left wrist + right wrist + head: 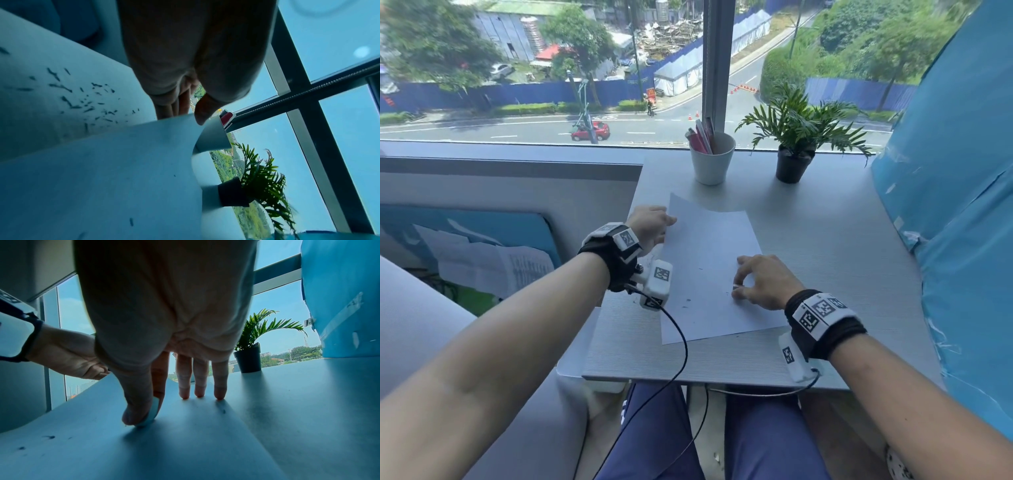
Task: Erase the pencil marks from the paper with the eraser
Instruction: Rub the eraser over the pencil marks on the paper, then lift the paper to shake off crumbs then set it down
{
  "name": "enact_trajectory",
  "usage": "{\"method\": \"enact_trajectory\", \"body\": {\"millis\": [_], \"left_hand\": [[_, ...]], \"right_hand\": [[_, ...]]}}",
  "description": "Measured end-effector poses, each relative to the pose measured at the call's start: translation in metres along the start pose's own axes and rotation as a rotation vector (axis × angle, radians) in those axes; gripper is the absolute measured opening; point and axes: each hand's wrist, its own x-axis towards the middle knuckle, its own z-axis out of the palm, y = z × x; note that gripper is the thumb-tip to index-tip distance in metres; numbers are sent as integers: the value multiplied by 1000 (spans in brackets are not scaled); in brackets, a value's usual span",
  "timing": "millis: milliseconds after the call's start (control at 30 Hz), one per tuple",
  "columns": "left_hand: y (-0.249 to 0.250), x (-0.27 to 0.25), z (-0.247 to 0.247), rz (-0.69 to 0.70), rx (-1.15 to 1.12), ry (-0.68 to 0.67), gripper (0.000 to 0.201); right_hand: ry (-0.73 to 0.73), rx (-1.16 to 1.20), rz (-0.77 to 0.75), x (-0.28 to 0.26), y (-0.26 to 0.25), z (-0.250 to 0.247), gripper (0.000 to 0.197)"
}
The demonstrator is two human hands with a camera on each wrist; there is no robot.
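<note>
A white sheet of paper (709,260) lies on the grey table (825,240). My left hand (654,226) pinches the sheet's left edge, thumb (202,112) on top and fingers underneath, so that the edge (144,129) curls up. My right hand (743,284) pinches a small pale eraser (153,410) between thumb and index finger. The eraser (737,286) touches the paper near its right side. The other three fingertips (199,392) rest on the sheet. A few dark specks (688,299) lie on the paper, and I cannot tell marks from crumbs.
Dark eraser crumbs (82,100) are scattered on the table left of the paper. A white cup of pens (712,161) and a small potted plant (794,161) stand at the back by the window. A blue wrapped panel (945,205) borders the right side.
</note>
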Motion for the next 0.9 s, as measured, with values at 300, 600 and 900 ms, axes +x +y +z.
{"method": "enact_trajectory", "body": {"millis": [300, 600, 900], "left_hand": [[14, -21, -10, 234, -17, -38, 34], [68, -67, -44, 452, -213, -241, 29], [77, -80, -56, 592, -238, -171, 28]], "right_hand": [[281, 249, 66, -3, 0, -35, 12], [612, 725, -3, 10, -22, -100, 23], [729, 689, -185, -7, -43, -109, 27]]}}
